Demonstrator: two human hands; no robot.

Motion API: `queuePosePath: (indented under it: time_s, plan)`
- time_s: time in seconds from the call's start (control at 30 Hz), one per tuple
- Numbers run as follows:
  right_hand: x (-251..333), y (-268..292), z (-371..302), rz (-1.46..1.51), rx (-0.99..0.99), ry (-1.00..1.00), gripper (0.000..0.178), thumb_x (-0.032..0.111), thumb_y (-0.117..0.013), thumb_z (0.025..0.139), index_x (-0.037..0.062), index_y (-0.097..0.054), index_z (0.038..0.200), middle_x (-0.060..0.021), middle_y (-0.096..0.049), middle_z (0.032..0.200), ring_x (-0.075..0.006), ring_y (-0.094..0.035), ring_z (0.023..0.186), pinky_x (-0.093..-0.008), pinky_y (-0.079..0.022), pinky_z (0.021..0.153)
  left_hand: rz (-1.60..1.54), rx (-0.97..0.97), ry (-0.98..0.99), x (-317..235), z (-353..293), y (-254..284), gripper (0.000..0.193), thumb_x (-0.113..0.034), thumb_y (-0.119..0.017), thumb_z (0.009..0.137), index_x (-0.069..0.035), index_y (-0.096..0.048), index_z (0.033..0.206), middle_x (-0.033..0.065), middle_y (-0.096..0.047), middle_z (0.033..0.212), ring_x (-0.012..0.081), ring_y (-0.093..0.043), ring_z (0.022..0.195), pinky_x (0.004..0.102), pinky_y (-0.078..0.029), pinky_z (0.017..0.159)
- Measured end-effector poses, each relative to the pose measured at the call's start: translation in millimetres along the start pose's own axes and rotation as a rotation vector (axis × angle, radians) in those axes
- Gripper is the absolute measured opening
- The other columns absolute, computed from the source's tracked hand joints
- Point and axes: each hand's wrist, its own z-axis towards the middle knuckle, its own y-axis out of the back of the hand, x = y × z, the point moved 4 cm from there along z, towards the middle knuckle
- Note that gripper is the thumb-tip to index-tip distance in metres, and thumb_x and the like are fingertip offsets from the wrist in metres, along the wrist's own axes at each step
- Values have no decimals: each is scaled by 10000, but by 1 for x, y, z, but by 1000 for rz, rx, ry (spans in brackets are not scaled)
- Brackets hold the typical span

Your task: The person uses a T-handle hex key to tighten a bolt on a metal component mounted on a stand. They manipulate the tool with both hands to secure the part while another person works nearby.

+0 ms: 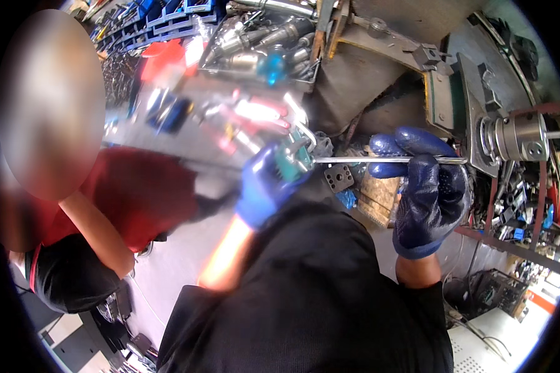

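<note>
My left hand, in a blue glove, is closed on a green tool with metal parts; motion blur hides its exact kind. A long thin metal rod runs level from that tool to the right; whether the two are joined I cannot tell. My right hand, in a dark blue glove, pinches the rod near its right end between fingers and thumb. That end lies close to a machine plate. Just beyond it, at the right, is a cylindrical steel chuck.
Blurred red-handled tools lie on the bench beyond my left hand. A tray of metal parts and blue bins stand farther back. A steel block with holes sits below the rod. At left is another person in red.
</note>
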Motion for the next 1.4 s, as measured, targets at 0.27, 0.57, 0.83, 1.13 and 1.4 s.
queuePosePath:
  time_s: [0.27, 0.57, 0.83, 1.13, 1.4]
  plan:
    - [-13, 16, -6, -61, -126, -54, 280, 79, -609, 1063, -100, -650, 1274, -231, -748, 1155, -235, -757, 903, -327, -613, 814, 36, 71, -11, 8, 1, -15, 342, -82, -889, 811, 0, -732, 1104, 56, -719, 885, 85, -631, 779, 289, -553, 729]
    - [-20, 8, -1, -65, -220, -19, 285, 159, -600, 1076, -81, -685, 1204, -202, -759, 1067, -226, -757, 848, -315, -620, 725, -43, 89, 122, 6, 1, -11, 353, -107, -876, 798, -14, -769, 1122, 90, -742, 918, 123, -676, 819, 317, -553, 749]
    - [-26, -3, 4, 7, -118, 22, 202, 27, -628, 1041, -100, -688, 1186, -212, -751, 1118, -264, -765, 883, -339, -644, 735, 163, 111, 116, 17, -1, -3, 339, -164, -921, 774, -33, -742, 1031, 88, -745, 868, 134, -682, 765, 334, -564, 720]
    - [-76, -14, 3, -87, -21, -75, 327, 74, -675, 1027, -40, -660, 1333, -133, -749, 1179, -172, -709, 1005, -304, -566, 920, 67, 93, 214, 11, -1, -10, 421, -309, -955, 766, -61, -713, 1006, 89, -763, 887, 130, -688, 770, 338, -574, 742]
    - [-79, -8, 21, -351, 61, 19, 322, 121, -586, 1069, -8, -672, 1351, -143, -768, 1179, -175, -710, 1077, -341, -534, 997, 97, 215, 286, 2, 4, -7, 515, -298, -926, 780, -35, -685, 1152, 144, -779, 953, 258, -777, 868, 382, -594, 778]
